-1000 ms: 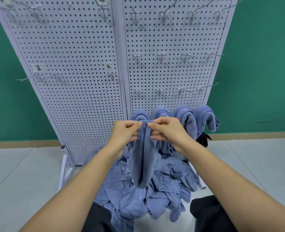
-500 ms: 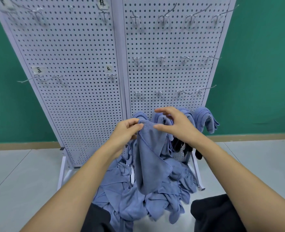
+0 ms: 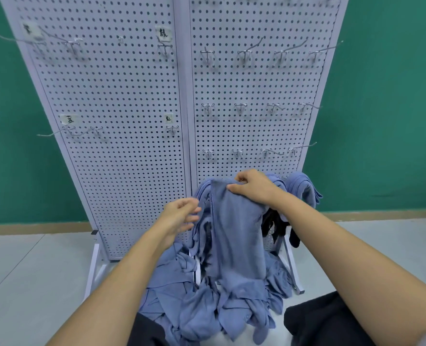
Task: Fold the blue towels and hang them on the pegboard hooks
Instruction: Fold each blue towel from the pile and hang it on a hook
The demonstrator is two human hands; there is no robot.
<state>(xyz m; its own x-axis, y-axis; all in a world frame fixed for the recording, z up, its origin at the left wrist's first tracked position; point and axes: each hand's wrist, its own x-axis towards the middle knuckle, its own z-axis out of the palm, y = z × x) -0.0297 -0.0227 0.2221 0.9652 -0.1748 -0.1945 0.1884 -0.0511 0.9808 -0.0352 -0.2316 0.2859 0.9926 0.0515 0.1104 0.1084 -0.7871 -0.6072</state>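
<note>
Here, folded blue towel (image 3: 234, 236) clamped in right hand (image 3: 253, 187) fingers, left hand (image 3: 182, 213) fingers apart beside.

The scene is seen through a single wide-angle camera worn on the head, directed forward and downward. The white pegboard (image 3: 137, 126) is faced squarely at close range, its edges bowed by the lens. Both forearms are taken in from the bottom corners, and the grey floor (image 3: 27, 270) fills the lower frame.
</note>
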